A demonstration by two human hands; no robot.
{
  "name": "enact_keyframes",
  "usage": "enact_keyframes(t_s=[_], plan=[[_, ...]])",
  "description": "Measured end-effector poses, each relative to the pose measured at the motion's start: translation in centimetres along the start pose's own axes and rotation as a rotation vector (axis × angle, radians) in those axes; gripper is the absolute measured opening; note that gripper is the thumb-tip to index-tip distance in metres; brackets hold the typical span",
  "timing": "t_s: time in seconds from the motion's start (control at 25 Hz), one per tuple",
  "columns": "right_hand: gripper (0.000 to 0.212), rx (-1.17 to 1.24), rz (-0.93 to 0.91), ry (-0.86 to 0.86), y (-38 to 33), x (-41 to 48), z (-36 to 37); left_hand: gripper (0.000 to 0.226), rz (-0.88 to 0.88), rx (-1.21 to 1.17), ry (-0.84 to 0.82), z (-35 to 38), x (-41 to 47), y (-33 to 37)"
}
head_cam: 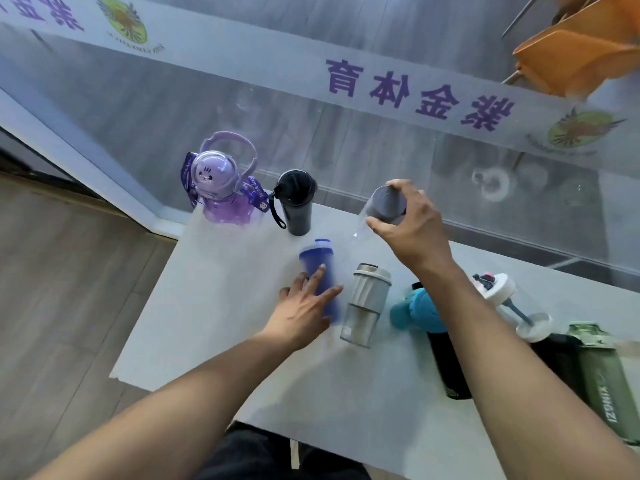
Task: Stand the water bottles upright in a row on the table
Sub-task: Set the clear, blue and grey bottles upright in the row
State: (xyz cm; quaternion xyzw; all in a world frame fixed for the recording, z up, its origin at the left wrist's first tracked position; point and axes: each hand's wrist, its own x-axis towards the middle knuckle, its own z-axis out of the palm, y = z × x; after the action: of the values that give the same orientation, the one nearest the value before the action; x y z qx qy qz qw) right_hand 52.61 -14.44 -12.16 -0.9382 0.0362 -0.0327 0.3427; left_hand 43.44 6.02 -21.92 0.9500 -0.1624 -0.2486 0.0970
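A purple bottle with a handle and a black tumbler stand upright at the table's far edge. My right hand grips the grey cap of a clear bottle, held upright to the right of the tumbler. My left hand rests on a blue bottle that lies on the white table, fingers spread over it. Lying to the right are a grey-lidded clear tumbler, a black bottle with a teal cap, a clear bottle with a white lid and a green bottle.
A glass wall with a frosted band and purple lettering runs just behind the table. An orange chair stands beyond the glass at top right. Wooden floor lies to the left of the table.
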Motion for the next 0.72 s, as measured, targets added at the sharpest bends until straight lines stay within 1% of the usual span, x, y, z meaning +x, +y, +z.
enact_keyframes(t_s=[0.12, 0.36, 0.52, 0.72], plan=[[0.063, -0.015, -0.006, -0.063, 0.6, 1.9, 2.0, 0.066, -0.008, 0.007, -0.040, 0.7, 0.3, -0.1], [0.061, -0.037, -0.005, -0.090, 0.5, 2.9, 4.4, 0.070, -0.032, -0.038, -0.004, 1.5, -0.5, -0.9], [0.059, -0.054, 0.018, -0.075, 0.4, 3.1, 5.0, 0.063, -0.035, -0.066, 0.019, 1.6, -0.7, -0.9], [0.062, -0.113, 0.046, -0.105, 0.2, 3.4, 5.5, 0.047, -0.060, -0.148, 0.112, 1.6, 0.2, -0.9]])
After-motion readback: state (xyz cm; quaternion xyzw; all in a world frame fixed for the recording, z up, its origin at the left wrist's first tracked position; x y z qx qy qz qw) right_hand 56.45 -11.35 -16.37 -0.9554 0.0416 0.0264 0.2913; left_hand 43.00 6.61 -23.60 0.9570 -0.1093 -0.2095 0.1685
